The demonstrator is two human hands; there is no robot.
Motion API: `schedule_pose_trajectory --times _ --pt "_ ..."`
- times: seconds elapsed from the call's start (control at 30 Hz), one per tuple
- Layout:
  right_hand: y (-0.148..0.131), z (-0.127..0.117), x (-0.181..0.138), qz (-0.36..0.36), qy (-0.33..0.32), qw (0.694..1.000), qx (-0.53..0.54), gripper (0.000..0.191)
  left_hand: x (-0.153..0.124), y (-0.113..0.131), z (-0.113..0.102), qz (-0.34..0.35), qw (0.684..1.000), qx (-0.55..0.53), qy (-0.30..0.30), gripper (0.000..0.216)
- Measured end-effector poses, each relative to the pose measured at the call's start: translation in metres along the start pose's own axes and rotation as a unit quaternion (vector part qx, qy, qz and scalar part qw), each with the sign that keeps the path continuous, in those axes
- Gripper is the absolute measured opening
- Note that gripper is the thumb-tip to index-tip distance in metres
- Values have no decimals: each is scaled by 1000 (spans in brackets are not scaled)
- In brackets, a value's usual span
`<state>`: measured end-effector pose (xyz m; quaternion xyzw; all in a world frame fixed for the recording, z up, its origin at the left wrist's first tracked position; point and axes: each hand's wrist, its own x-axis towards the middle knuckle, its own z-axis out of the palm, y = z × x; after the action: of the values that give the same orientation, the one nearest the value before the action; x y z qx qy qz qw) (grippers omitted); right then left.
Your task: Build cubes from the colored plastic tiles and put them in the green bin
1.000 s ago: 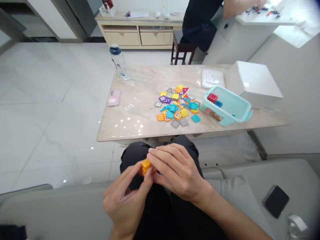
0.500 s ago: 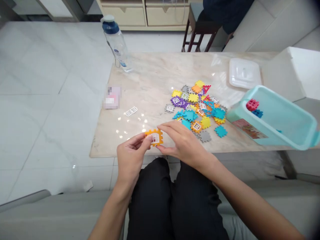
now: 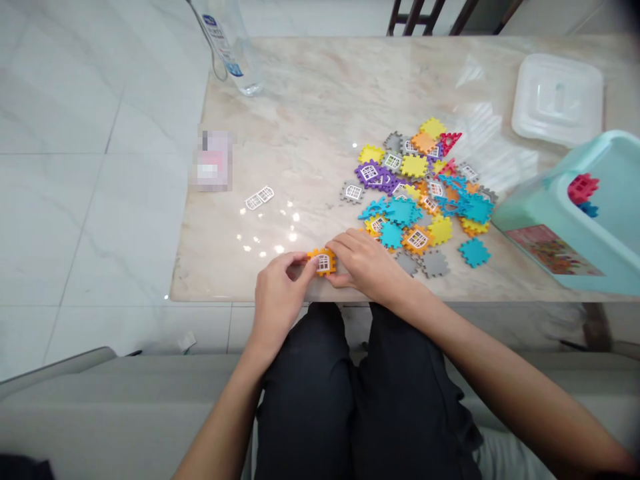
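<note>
An orange building tile with notched edges and a white window insert is held near the table's front edge. My left hand pinches its left side, thumb on the front face. Around the right side, the fingers and thumb of my right hand close on the same tile. To the right lies a pile of notched tiles in yellow, purple, blue, orange and grey, some with white window inserts. Two loose white window frames rest on the table to the left.
A clear bottle stands at the table's back left, with a blurred pink item nearer. On the right are a teal bin with red and blue pieces inside, and a translucent lid. The marble table ends just before my knees.
The view has tilted down and come closer to the table. Both hands have lowered the orange tile to the tabletop, still gripping it from either side.
</note>
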<state>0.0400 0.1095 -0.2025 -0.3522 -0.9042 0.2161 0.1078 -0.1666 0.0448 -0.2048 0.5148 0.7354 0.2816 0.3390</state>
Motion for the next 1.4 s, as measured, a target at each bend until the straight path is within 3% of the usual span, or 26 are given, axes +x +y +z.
schedule_pose_trajectory --times 0.1,0.2,0.4,0.53,0.63,0.73,0.83,1.03,1.23,1.4 --pt "0 -4 1 12 -24 999 -18 28 6 -3 -13 134 987 81 20 40" --pt "-1 -7 3 17 -35 998 -47 29 12 -6 -26 226 968 100 -30 39" --pt "-5 -4 3 8 -15 997 -76 31 14 -5 -30 310 933 153 -98 40" --pt "3 -5 -12 -9 45 998 -43 52 16 -4 -26 348 913 170 -126 48" --pt "14 -4 -36 -13 132 991 30 58 20 -1 -25 371 901 174 -144 46" --pt "24 2 -60 6 231 968 92 48 22 0 -22 380 896 173 -148 37" --pt "31 11 -76 27 288 951 114 41 23 -1 -18 375 904 154 -135 31" --pt "39 22 -85 72 339 923 167 30 22 -3 -14 381 906 147 -112 30" --pt "39 19 -84 83 341 915 201 22 21 3 -17 369 904 181 -115 27" --pt "39 19 -85 81 384 898 199 18 21 6 -16 388 896 190 -107 29"
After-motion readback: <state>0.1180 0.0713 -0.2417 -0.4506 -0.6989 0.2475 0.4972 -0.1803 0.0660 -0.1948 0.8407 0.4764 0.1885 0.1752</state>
